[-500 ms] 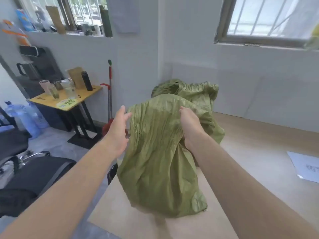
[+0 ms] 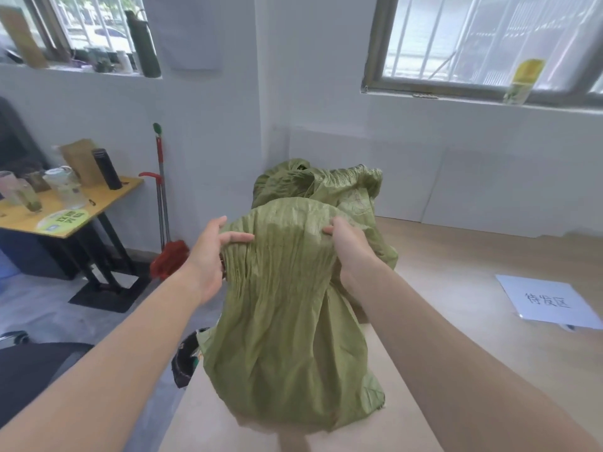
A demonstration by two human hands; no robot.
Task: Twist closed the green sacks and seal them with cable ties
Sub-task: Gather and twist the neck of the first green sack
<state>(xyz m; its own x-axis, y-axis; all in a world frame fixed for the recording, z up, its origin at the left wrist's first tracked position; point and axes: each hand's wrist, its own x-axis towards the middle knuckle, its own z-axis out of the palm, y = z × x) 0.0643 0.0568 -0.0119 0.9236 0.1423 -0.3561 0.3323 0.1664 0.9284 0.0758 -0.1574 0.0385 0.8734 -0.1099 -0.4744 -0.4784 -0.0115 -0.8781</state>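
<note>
A crinkled green sack (image 2: pixel 287 321) hangs in front of me above the near end of a pale wooden table (image 2: pixel 456 288). My left hand (image 2: pixel 212 252) pinches its upper left edge, thumb on the front of the fabric. On the upper right edge my right hand (image 2: pixel 349 252) is closed over the cloth. Behind it, more green sacks (image 2: pixel 313 184) lie heaped at the table's far end by the wall. No cable tie shows in this view.
A white paper sheet (image 2: pixel 548 301) with printed characters lies on the table at right. A yellow side table (image 2: pixel 68 207) with cups and a black flask stands at left, a red broom (image 2: pixel 163 223) beside it. A dark bin (image 2: pixel 186 357) sits below the table's left edge.
My left hand, open beside the sack before, has closed on its upper left edge. The sack now hangs spread between both hands.
</note>
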